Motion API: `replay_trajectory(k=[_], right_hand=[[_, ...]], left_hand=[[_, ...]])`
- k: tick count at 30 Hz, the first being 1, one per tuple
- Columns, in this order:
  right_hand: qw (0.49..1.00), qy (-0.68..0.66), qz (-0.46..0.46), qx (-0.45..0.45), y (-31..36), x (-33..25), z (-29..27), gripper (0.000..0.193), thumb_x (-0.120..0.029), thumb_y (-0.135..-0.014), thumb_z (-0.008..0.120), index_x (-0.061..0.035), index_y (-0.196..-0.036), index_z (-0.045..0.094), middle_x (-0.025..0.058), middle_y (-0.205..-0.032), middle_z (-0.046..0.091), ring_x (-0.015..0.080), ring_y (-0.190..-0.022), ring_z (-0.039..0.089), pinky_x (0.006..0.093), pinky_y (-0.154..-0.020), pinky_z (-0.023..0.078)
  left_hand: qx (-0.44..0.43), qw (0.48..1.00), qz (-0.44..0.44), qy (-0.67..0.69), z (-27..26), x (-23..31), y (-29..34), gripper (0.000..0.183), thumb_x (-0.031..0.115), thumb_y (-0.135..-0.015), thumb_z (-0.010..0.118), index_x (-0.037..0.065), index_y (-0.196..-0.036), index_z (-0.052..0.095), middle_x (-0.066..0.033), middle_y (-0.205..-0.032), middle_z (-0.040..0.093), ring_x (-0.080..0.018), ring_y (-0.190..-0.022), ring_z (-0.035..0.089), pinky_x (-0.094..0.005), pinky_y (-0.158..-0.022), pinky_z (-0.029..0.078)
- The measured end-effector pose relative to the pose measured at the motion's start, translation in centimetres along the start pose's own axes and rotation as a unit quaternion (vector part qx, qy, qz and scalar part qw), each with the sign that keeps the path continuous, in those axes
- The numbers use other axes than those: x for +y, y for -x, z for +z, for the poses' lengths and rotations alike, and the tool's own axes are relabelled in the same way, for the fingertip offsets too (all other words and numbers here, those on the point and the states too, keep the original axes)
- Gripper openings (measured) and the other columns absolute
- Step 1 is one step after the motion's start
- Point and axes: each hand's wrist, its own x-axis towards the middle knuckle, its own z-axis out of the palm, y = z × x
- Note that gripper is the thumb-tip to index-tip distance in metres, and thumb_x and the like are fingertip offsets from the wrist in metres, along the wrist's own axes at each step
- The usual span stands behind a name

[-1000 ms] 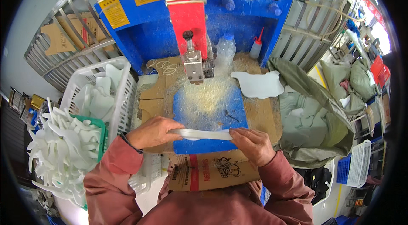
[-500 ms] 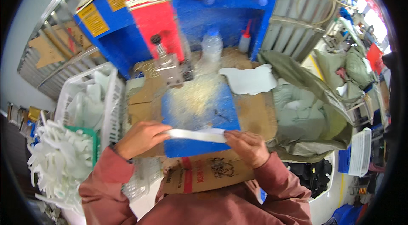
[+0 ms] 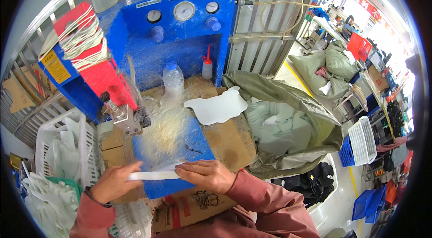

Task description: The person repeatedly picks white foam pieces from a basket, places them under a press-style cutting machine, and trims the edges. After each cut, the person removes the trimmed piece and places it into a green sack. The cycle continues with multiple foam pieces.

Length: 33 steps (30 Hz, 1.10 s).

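Observation:
A white, flat foam-like piece (image 3: 155, 175), seen nearly edge-on, is stretched between my two hands over the near edge of the blue work plate (image 3: 175, 187). My left hand (image 3: 116, 182) has its left end between thumb and fingers. The right end is in my right hand (image 3: 207, 176), with the fingers laid over the top. Just beyond, pale dust and shavings (image 3: 165, 137) lie heaped on the plate. A metal tool head (image 3: 123, 119) on a red, cord-wrapped machine arm (image 3: 108, 74) stands left of the dust. A white cut-out sheet (image 3: 218, 106) rests on the cardboard behind.
A clear bottle with a blue cap (image 3: 173, 80) and a red-nozzled bottle (image 3: 207, 68) stand by the blue gauge cabinet (image 3: 135, 40). White pieces fill a basket (image 3: 92, 148) on the left. An open green sack (image 3: 324, 123) of pale sheets is at right.
My view has swung to the right, so the scene appears shifted left. The white piece stays between both hands, and my right hand has turned further over its end.

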Motion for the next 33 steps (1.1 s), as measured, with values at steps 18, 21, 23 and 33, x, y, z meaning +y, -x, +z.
replay_trajectory(k=[18, 21, 23, 33], right_hand=[[0.903, 0.309, 0.298, -0.028, 3.1, 16.6, 0.7, 0.061, -0.024, -0.088, 0.073, -0.0135, -0.146, 0.057, 0.0148, -0.143, 0.058, 0.0347, -0.139, 0.052, 0.0489, -0.113, 0.044], [0.881, 0.356, 0.302, -0.079, 4.2, 19.1, 1.3, 0.056, -0.023, -0.088, 0.071, -0.0136, -0.143, 0.061, 0.0135, -0.142, 0.059, 0.0332, -0.139, 0.05, 0.0502, -0.114, 0.04], [0.894, 0.299, 0.325, -0.078, 4.7, 19.8, 1.4, 0.05, -0.023, -0.089, 0.069, -0.0117, -0.138, 0.063, 0.0153, -0.145, 0.056, 0.0335, -0.139, 0.05, 0.0499, -0.113, 0.041], [0.907, 0.314, 0.272, -0.067, 5.4, 22.1, 1.1, 0.029, -0.015, -0.096, 0.062, -0.0101, -0.122, 0.072, 0.0104, -0.123, 0.071, 0.0284, -0.115, 0.068, 0.043, -0.095, 0.053]], left_hand=[[0.263, 0.839, -0.288, -0.381, -20.4, -25.0, 18.2, 0.08, -0.002, -0.076, 0.073, 0.0, -0.151, 0.047, -0.031, -0.143, 0.055, -0.0475, -0.13, 0.054, -0.0463, -0.112, 0.043], [0.313, 0.79, -0.297, -0.436, -20.7, -30.8, 19.8, 0.082, -0.005, -0.077, 0.071, 0.001, -0.154, 0.043, -0.0289, -0.144, 0.055, -0.0464, -0.133, 0.052, -0.0463, -0.112, 0.044], [0.341, 0.783, -0.288, -0.433, -20.6, -33.0, 19.6, 0.08, -0.006, -0.078, 0.07, 0.001, -0.153, 0.044, -0.027, -0.144, 0.057, -0.0454, -0.132, 0.053, -0.0465, -0.111, 0.045], [0.305, 0.834, -0.264, -0.376, -17.4, -28.3, 14.2, 0.057, 0.004, -0.089, 0.067, -0.001, -0.145, 0.055, -0.021, -0.122, 0.07, -0.037, -0.105, 0.068, -0.0438, -0.091, 0.055]])
